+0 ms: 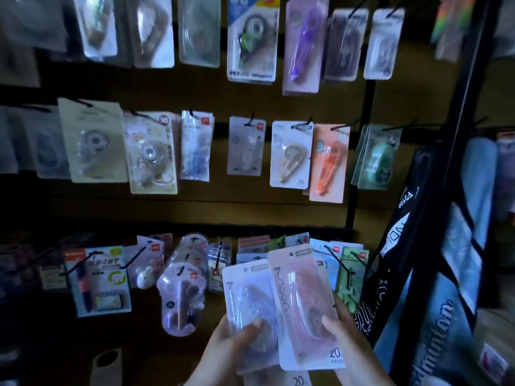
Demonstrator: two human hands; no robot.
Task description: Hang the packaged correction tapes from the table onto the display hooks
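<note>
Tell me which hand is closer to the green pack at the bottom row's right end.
Right. The right hand, gripping the pink pack, is just below the green pack. The left hand, gripping the white pack, is farther left, beyond the pink pack.

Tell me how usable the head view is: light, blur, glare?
Head view: dim overall, darkest at the left edge; top-row packs smeared by blur; black post leans, likely wide-lens distortion; the pink pack in the right hand and white pack in the left hand are brightest, blisters slightly shiny, print partly legible.
</note>
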